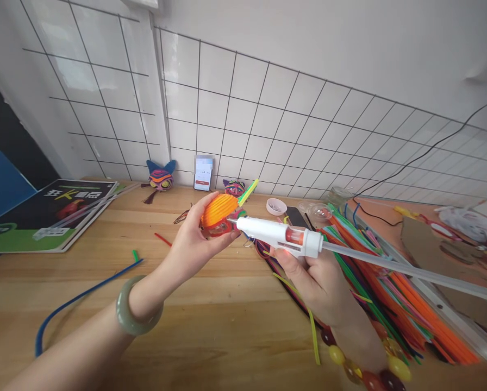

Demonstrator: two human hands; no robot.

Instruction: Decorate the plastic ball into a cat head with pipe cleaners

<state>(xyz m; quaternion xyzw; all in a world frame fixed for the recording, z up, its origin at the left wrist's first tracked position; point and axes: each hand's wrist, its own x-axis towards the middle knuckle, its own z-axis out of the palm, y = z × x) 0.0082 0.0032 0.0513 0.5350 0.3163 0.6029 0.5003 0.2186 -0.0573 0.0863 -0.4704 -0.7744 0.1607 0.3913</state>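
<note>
My left hand (198, 228) grips a rounded craft piece (219, 210) covered in orange pipe cleaner, with a red, clear-looking part below. A yellow and green pipe cleaner end (248, 193) sticks up from its right side. Wrapped round a white hot glue gun (268, 233), my right hand (308, 271) holds it level, nozzle pointing left. The nozzle tip is at the lower right edge of the orange piece; whether it touches, I cannot tell. A long clear glue stick (390, 266) runs out of the gun's back end.
Many coloured pipe cleaners (406, 304) lie at right. A blue pipe cleaner (80, 296) curves across the left. Along the wall stand a cat-like mask ornament (161, 176), a phone (203, 174) and a pink bowl (276, 206). A magazine (60, 212) lies far left, cardboard (426, 260) far right.
</note>
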